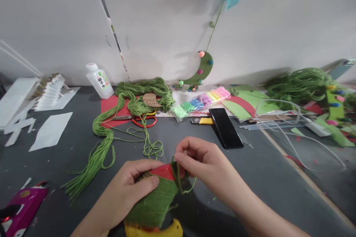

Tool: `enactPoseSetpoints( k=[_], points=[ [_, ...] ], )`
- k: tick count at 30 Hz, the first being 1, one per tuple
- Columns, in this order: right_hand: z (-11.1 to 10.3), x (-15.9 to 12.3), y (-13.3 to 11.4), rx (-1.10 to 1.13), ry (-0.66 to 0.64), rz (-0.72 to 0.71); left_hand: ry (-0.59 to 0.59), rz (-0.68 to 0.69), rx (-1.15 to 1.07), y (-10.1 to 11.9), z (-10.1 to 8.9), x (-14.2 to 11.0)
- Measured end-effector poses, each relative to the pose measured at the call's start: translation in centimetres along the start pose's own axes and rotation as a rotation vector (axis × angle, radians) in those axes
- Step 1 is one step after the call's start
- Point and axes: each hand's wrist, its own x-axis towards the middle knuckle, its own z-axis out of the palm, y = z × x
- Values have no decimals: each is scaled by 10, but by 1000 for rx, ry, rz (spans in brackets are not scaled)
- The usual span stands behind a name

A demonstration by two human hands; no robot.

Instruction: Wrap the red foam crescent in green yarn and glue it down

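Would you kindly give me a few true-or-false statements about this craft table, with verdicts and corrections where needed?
1. The left hand holds the green-wrapped piece. True.
2. The right hand is empty. False: its fingertips pinch a strand of green yarn.
3. The black phone lies on the dark table. True.
4. The green crescent with pom-poms lies beneath the phone. False: it is in front of the white panel, beyond the phone.
5. Some yarn from the green skein lies across the handles of the scissors. True.
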Motion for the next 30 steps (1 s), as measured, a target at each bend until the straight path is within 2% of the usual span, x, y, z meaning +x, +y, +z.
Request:
enactPoseSetpoints(
  k=[6,9,13,16,21,27,30],
  points=[
    [-1,1,1,131,-51,17,-63,6,32,3,2,-2],
    [-4,2,0,204,-108,53,-150,-9,24,8,2,-3],
    [-6,3,3,218,-144,96,-247,-24,12,9,0,-2],
    [-6,4,6,210,-157,92,-260,-18,11,7,-2,-2],
    [-3,4,8,84,-100,69,-269,-42,52,4,-2,-3],
    [-1,0,-1,-204,30,-34,-254,1,140,3,1,-3],
    [-1,-1,-3,-287,59,-54,-315,42,222,6,-1,-2]
  ],
)
